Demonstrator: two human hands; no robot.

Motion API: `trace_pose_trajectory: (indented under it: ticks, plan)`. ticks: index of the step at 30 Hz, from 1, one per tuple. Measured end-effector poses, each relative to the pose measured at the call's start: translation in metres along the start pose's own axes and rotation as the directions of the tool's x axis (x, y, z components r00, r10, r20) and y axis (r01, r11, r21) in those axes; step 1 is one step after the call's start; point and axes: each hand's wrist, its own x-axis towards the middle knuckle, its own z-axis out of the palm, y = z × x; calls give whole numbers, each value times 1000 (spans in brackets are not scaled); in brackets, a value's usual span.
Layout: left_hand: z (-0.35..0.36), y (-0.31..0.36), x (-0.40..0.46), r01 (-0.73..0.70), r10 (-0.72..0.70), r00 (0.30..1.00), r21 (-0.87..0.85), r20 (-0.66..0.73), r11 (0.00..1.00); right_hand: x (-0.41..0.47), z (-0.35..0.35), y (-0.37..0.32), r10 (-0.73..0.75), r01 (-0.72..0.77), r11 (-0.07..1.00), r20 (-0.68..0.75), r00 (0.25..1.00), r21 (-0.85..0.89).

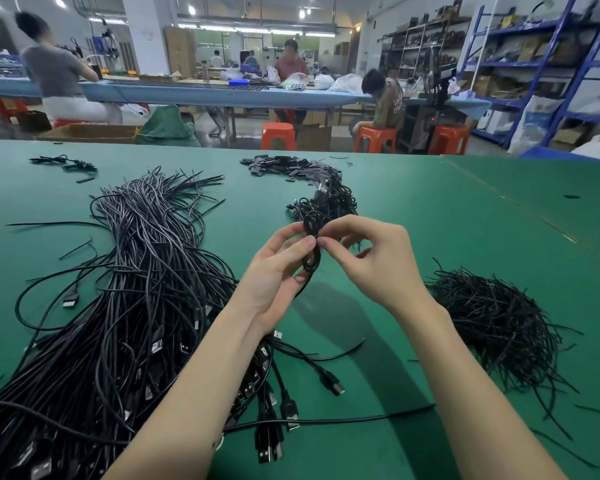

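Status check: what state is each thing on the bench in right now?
Coiled cable: looped, pinched between both hands, above the table.
Left hand: holds the coil.
Right hand: pinches the coil.
USB cable heap: uncoiled, tangled.
Coiled bundles: piled behind hands.
Tie wires: loose pile.

Both bare forearms reach forward; the left hand (278,271) curls palm-up, the right hand (374,261) pinches, their fingertips almost touching.

head view | wide-angle | faces forward, down | close over left hand (278,271), right hand (378,261)
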Motion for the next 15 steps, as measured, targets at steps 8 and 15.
trace_pose_trajectory:
  ticks: [8, 15]
  plan:
    - [1, 2, -1, -106, 104, 994, 60, 37, 993, 2, 6, -14, 482, -705, -332, 755, 444, 627]
    - [0, 5, -1, -23, 23, 999, 17, -27, 1000, 2, -4, -1, 113, -118, 993, 173, 979, 22]
